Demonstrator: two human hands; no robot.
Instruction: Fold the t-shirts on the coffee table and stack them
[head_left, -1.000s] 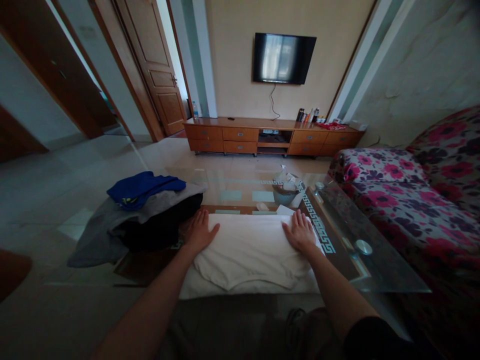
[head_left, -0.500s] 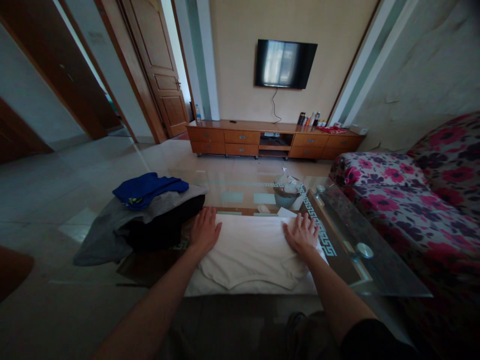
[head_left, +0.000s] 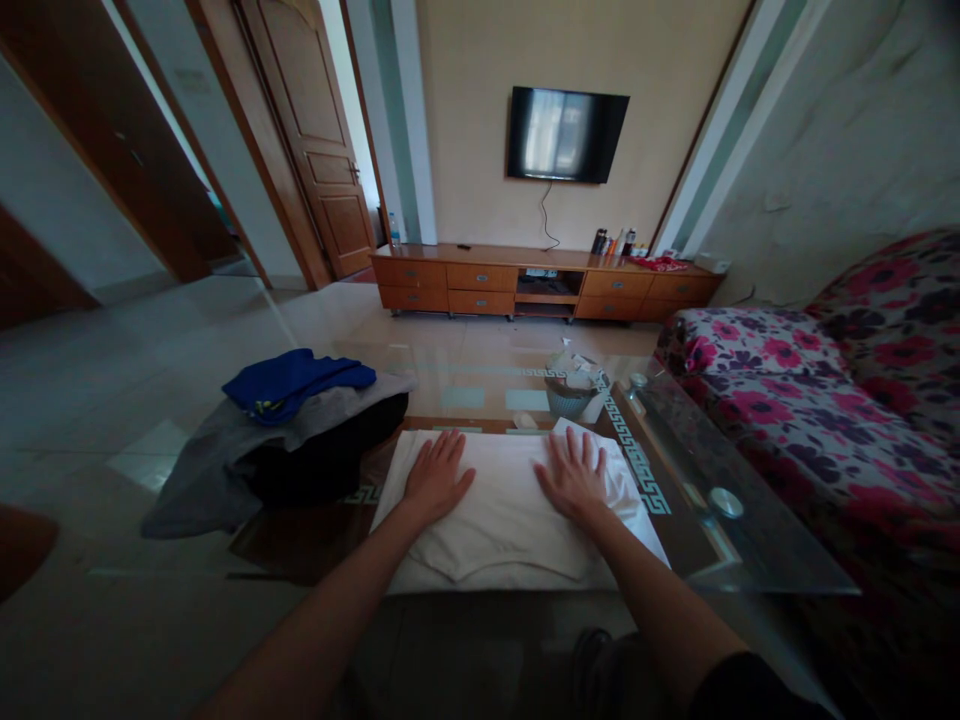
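A white garment (head_left: 502, 510), probably a shirt, lies spread in folded layers at the near edge of the glass coffee table (head_left: 780, 545). On its left part my left hand (head_left: 439, 478) rests flat, fingers stretched forward and thumb out. My right hand (head_left: 576, 478) lies on the right part, palm down with fingers spread. Neither hand grips the cloth. Small wrinkles run across the near layer, and the right side shows creases. Left of the garment is a pile of clothes: a blue garment (head_left: 292, 385) on top of grey cloth (head_left: 202, 470) and black cloth (head_left: 322, 455).
A small basket (head_left: 570, 398) holding crumpled white plastic is seen at the table's far side. A flower-patterned sofa (head_left: 795, 410) runs along the right. Further off stand a wooden TV cabinet (head_left: 480, 275) and a wall television (head_left: 568, 135).
Both hands have moved inward from the garment's side edges onto its upper surface. The garment's left and right side parts now show beside the hands. The clothes pile has stayed put.
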